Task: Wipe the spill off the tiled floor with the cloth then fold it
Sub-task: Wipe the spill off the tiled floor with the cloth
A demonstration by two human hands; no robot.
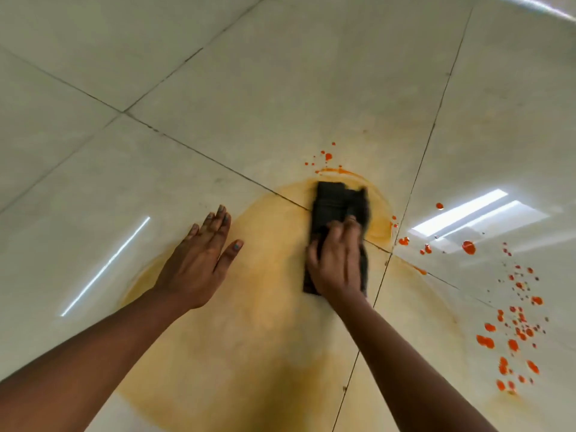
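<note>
Your left hand (199, 260) lies flat on the tiled floor (280, 73), well to the left of the dark cloth (333, 207), palm down, its fingers (218, 219) straight and held close together with the thumb angled out to the side, holding nothing. It rests at the left edge of the pale orange smear (249, 338) that spreads wide over the tiles around the cloth. Now the cloth itself: a dark, folded rectangle lying flat on the floor in the far part of that smear, right over a grout line (218, 163). Your right hand (336, 260) presses down on the near half of the cloth, fingers curled over its top and the thumb hooked round its left edge; the hand is blurred, so how firm the grip is you cannot tell. Just beyond the cloth sits a small cluster of orange drops (327, 157). Right of the cloth, more bright orange splatter (514, 335) dots the tile, apart from the cloth.
</note>
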